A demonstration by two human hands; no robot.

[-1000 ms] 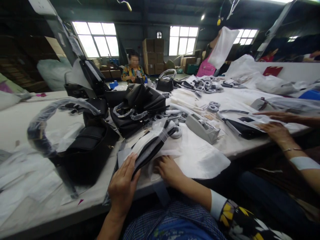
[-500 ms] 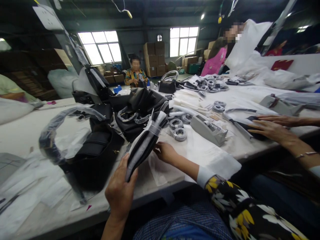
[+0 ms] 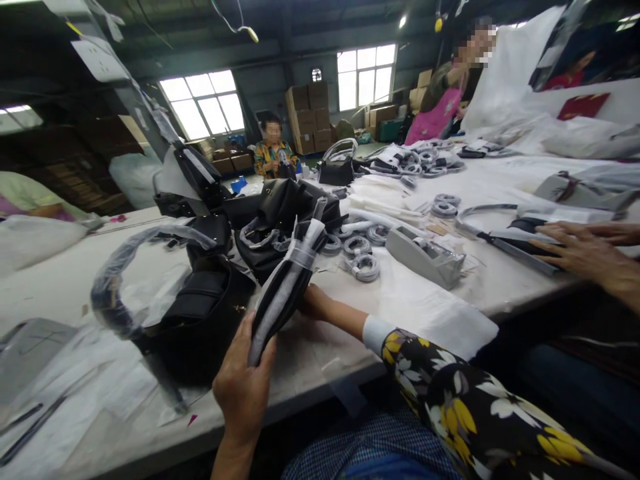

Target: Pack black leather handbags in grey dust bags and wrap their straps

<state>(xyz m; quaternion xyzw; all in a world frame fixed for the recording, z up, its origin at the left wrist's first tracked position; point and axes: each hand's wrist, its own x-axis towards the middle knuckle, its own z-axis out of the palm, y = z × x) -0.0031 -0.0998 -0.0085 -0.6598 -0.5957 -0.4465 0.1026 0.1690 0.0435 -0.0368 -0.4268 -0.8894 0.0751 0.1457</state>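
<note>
My left hand is closed around the lower end of a slim black handbag, seen edge-on and tilted up to the right. White wrapping and clear film show along its side and top end. My right hand is behind the bag's right side, low over the table; its fingers are hidden there. Left of my left hand stands a larger black handbag whose arched handle is wrapped in clear film. More black bags lie just beyond.
Film-wrapped strap coils and a grey tape dispenser sit right of centre, beside white sheets. A co-worker's hands rest on a black item at the right. Another tape dispenser stands at the left.
My right hand has moved left, in behind the held bag, hiding its fingers. My left hand still holds the bag. The view has shifted slightly, and the co-worker's hands remain at the black item.
</note>
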